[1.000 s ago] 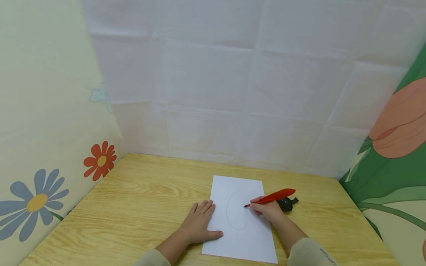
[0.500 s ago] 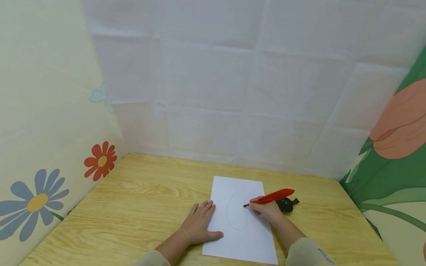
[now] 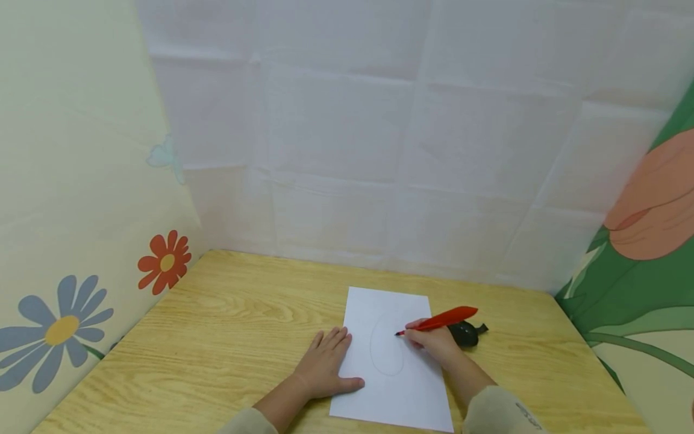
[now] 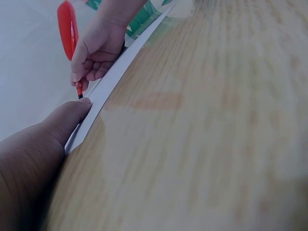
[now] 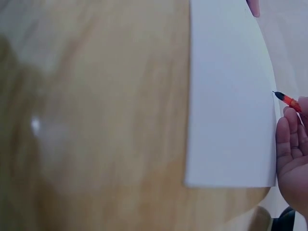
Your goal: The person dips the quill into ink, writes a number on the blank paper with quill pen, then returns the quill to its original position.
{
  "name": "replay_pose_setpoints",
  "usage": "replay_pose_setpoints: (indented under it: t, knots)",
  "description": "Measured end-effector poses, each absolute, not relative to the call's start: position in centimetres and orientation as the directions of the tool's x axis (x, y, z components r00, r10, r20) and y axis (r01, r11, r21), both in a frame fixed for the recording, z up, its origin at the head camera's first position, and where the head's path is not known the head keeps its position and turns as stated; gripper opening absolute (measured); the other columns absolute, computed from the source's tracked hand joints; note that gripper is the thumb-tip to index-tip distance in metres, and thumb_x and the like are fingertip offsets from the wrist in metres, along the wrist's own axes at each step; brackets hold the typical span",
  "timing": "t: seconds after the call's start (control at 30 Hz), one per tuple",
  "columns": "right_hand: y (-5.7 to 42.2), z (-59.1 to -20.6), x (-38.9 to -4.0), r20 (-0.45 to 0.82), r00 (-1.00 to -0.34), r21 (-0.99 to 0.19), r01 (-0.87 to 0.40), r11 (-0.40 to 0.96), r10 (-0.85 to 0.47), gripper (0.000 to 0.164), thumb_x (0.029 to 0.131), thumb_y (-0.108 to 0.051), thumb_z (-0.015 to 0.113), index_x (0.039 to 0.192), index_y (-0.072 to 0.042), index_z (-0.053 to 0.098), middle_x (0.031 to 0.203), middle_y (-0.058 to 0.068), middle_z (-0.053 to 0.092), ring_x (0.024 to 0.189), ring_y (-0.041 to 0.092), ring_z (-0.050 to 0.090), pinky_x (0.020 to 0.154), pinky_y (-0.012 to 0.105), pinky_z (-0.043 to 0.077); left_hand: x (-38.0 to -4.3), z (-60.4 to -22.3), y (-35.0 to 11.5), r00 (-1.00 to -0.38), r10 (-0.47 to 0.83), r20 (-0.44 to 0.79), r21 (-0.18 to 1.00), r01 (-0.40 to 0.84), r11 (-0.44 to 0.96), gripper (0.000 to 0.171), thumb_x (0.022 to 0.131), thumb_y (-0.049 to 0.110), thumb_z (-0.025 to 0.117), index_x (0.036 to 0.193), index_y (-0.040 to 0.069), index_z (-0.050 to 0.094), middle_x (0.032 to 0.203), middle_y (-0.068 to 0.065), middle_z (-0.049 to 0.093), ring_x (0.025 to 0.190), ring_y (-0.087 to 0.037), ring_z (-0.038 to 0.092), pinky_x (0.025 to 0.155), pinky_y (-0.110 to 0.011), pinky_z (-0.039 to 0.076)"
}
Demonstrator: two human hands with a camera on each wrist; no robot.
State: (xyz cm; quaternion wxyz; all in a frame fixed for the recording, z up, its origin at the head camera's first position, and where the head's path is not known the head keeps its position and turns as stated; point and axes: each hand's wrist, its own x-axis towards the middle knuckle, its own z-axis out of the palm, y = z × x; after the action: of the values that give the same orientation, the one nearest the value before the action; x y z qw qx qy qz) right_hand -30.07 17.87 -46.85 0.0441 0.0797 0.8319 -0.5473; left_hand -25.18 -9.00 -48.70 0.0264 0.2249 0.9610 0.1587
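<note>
A white sheet of paper (image 3: 374,398) lies on the table with a thin, faint oval outline drawn on it. My right hand (image 3: 436,345) pinches a red feather-shaped pen (image 3: 447,317), its dark tip at the upper right of the oval. In the right wrist view the pen (image 5: 288,100) points its black tip at the sheet. My left hand (image 3: 322,366) rests flat along the sheet's left edge, fingers straight and spread, thumb on the paper. In the left wrist view the left thumb (image 4: 65,118) shows close up, with the red pen (image 4: 68,31) behind it.
A dark, glossy rounded object with a short stem (image 3: 465,333) sits just behind my right hand, partly hidden by it. The wood-grain table (image 3: 244,313) reaches back to a creased white cloth (image 3: 336,150). Flower-printed panels (image 3: 59,331) stand at both sides.
The pen tip has slid slightly left and up along the paper, my right hand moving with it. My left hand and the sheet have stayed in place.
</note>
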Motion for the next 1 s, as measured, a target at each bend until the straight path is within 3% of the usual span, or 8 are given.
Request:
replay_pose_setpoints:
  t: [1.0]
  knots:
    - [17.08,-46.92,-30.78,-0.145,-0.987,-0.908,0.162,0.386,0.073,0.021,0.083,-0.019,0.076,0.099,-0.006,0.074,0.071,-0.001,0.066,0.069,0.013,0.058,0.065,0.024,0.047,-25.18,-48.63,-8.86,-0.897,0.441,0.034,0.317,0.428,0.846,0.101,0.081,0.073,0.058,0.15,0.002,0.037,0.159,-0.014,0.032,0.15,-0.032,0.025,0.122,-0.056,0.015]
